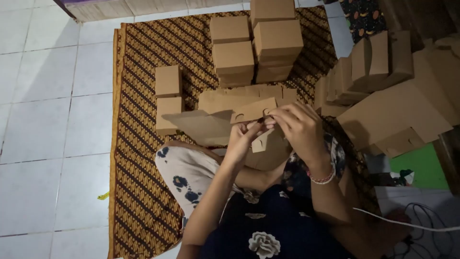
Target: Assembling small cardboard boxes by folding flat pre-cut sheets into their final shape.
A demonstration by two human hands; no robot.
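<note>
You are sitting on a brown patterned mat (143,96) spread over a white tiled floor (43,96), looking down at your own hands. Your left hand (242,139) and your right hand (299,127) are both closed on a flat, unfolded brown cardboard box blank (225,120), held just above your lap. The left fingers pinch a small tab near the blank's middle, and the right fingers curl over its upper edge, where a slotted flap (251,111) stands up. The light is dim, so exactly which fold each finger presses is hard to tell. A beaded bracelet (323,178) circles your right wrist.

Beyond the blank, finished brown boxes (256,43) stand stacked in short columns on the mat, and two more folded boxes (168,98) sit one behind the other to the left. On your right, a loose heap of flat box blanks (397,110) leans together, near a green sheet (421,168). A white cable (407,224) runs across the lower right corner
</note>
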